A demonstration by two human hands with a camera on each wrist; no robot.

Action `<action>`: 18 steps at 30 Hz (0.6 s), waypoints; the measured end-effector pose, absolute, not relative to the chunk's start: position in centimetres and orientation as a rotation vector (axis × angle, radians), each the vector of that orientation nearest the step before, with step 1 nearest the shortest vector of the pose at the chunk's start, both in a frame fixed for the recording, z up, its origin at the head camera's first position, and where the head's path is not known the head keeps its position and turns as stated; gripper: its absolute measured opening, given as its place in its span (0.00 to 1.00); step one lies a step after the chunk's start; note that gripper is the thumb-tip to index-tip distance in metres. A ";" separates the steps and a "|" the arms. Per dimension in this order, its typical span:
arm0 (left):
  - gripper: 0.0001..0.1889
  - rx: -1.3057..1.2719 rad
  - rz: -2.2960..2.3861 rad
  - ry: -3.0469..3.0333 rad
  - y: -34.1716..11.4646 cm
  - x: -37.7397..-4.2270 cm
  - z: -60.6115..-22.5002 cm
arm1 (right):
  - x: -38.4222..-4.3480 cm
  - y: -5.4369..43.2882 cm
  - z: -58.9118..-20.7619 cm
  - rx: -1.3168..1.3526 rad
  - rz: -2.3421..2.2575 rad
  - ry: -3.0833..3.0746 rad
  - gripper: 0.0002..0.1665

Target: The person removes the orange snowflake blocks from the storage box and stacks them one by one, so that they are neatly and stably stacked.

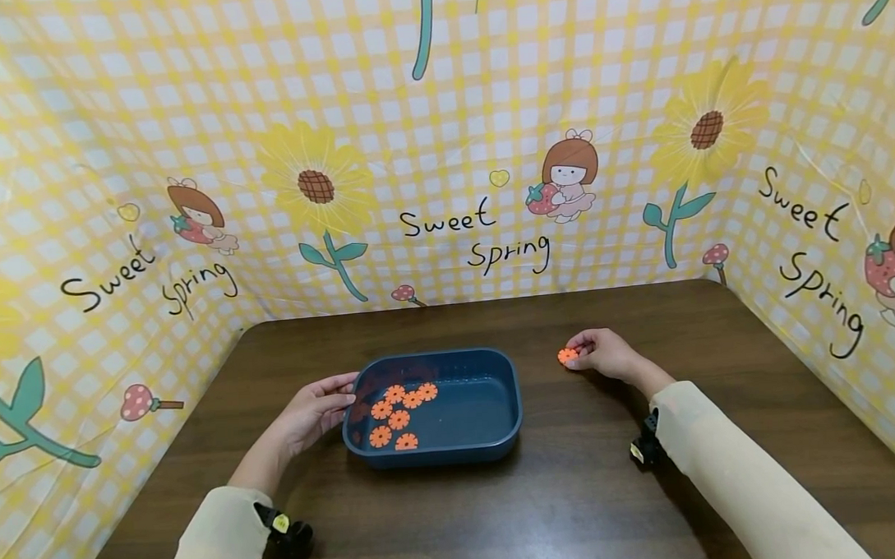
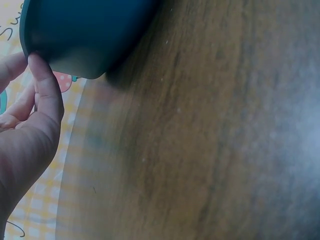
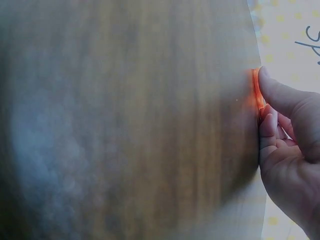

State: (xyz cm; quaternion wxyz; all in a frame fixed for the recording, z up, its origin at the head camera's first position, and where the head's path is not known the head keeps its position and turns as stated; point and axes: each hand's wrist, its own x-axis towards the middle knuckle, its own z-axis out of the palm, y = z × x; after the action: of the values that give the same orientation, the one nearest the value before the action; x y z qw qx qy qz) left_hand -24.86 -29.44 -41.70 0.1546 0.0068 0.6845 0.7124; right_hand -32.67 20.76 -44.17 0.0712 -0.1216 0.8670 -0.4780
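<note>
A dark blue rectangular basin stands on the table, with several orange notched discs lying in its left half. My left hand pinches the basin's left rim between thumb and fingers; the left wrist view shows the thumb against the basin wall. To the right of the basin, my right hand pinches one orange notched disc close over the table. Seen edge-on in the right wrist view, that disc sits between thumb and fingertips.
The brown wooden table reaches back to a yellow checked cloth with printed flowers and lettering, which also hangs along both sides. Dark wrist cameras sit below the left sleeve and the right sleeve.
</note>
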 end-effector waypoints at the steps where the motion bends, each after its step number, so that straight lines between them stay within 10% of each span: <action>1: 0.28 0.018 2.042 1.960 -29.4 -24.9 -41.7 | -32.7 20.7 -44.1 -0.366 -1.437 2.606 0.19; 18: 0.29 0.008 2.049 1.941 -29.5 -24.8 -41.5 | -32.9 20.9 -44.3 -0.367 -1.454 2.586 0.19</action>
State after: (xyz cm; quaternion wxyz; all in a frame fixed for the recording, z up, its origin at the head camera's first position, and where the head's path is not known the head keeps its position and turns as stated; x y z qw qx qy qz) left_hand -24.76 -29.48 -41.53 0.1588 0.0028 0.6789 0.7169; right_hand -32.91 20.88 -44.31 0.0758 -0.1224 0.8625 -0.4851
